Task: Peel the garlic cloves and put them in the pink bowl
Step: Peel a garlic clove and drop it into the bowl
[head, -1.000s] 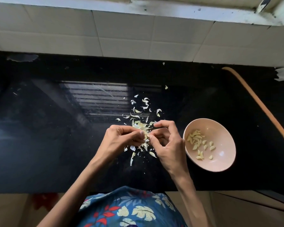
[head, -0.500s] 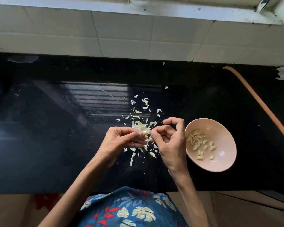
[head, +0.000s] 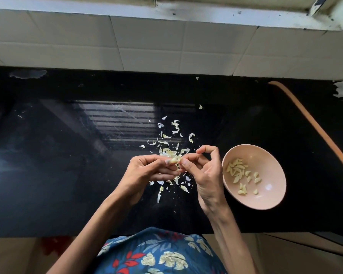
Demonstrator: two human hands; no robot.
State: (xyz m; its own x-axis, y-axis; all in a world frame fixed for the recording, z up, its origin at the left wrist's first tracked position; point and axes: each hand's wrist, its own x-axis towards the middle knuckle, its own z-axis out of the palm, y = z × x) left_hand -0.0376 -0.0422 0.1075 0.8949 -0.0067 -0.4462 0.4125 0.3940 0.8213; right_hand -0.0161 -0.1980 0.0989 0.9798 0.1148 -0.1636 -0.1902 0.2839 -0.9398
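Both my left hand (head: 147, 171) and right hand (head: 204, 171) now pinch one garlic clove (head: 175, 159), right fingers newly lifted, peeling; pink bowl (head: 273, 196) waits.

Landmark: pink bowl (head: 265, 202) | left of bowl: both hands (head: 205, 175) just beside its rim, over scattered garlic peels (head: 166, 143) | far left: open black counter (head: 57, 175) | behind: open counter up to tiled wall (head: 147, 46) | right: orange strip (head: 313, 127), near | inside: peeled cloves (head: 239, 171), right half bare
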